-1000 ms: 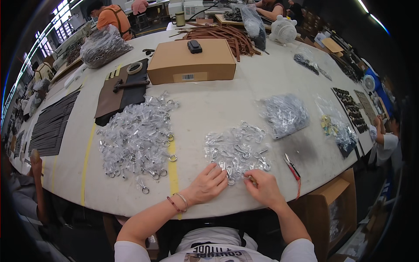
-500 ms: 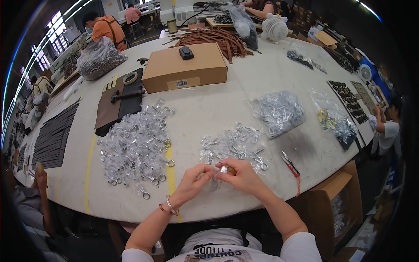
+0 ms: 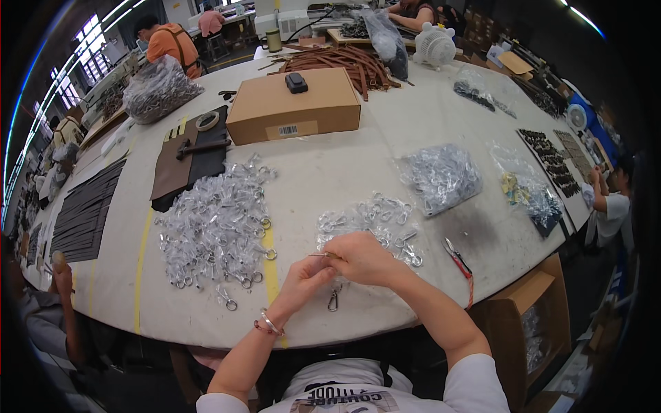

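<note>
My left hand [image 3: 305, 277] and my right hand [image 3: 363, 259] meet over the front of the table, both with fingers closed. Just below them hangs a metal snap hook [image 3: 334, 299], which seems to be held by the left fingers. A thin, gold-coloured piece [image 3: 323, 255] shows between the fingertips; its kind is too small to tell. The right fingers are curled inward, and what they grip is hidden. Right behind the hands lies a small group of snap hooks in clear plastic [image 3: 375, 215]. To the left spreads a larger pile of plastic-wrapped snap hooks with rings [image 3: 217, 227].
Red-handled nippers [image 3: 457, 258] lie on the right. Behind them is a full clear bag [image 3: 441, 177]. A cardboard box [image 3: 296, 113] stands farther back, beside a hammer [image 3: 203, 147] on dark sheets. Black strips [image 3: 86, 213] lie far left. An open carton [image 3: 530, 303] stands beside the table.
The right hand has turned and closed over the left fingertips. A bare snap hook now shows below the hands, where clear plastic was between the fingers before.
</note>
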{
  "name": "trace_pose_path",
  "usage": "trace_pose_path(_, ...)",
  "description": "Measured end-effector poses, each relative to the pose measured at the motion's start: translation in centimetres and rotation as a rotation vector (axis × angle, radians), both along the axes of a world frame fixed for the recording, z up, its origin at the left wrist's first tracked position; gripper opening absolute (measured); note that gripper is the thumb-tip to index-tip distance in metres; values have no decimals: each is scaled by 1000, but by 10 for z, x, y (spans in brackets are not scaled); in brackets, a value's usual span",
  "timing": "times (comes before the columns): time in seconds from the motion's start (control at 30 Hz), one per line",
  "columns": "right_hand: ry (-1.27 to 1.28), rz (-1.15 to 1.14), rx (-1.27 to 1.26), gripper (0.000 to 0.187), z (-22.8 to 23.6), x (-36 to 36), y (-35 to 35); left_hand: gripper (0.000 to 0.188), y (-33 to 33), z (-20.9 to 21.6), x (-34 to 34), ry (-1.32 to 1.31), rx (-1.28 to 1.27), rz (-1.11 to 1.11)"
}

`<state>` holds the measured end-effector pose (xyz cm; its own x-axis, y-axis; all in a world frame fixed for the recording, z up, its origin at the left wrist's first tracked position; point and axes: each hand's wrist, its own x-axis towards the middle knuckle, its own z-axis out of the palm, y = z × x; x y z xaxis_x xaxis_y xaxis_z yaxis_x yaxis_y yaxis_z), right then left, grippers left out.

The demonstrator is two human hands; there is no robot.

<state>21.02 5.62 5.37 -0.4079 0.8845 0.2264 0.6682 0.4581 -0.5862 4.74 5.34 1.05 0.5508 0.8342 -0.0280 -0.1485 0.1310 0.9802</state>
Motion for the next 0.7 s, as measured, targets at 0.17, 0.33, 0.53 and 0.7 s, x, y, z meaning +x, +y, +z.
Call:
trace_pose_path(0.17,393,-66,-488,12,5,-3,4,29,-2,-5,-13,164,70,-17)
trace_pose_path(0.33,118,-213,-190,16,-6,21,2,31,-14,-6,-26,90,107,164)
trace_pose_path(0.53,-99,-136,-28,16,-28,12,-6,27,-17,-11,-30,-54,170,236)
trace_pose_path(0.7,-379,-95,102,10,-47,-4,-12,22,7,-4,-33,-332,-65,491)
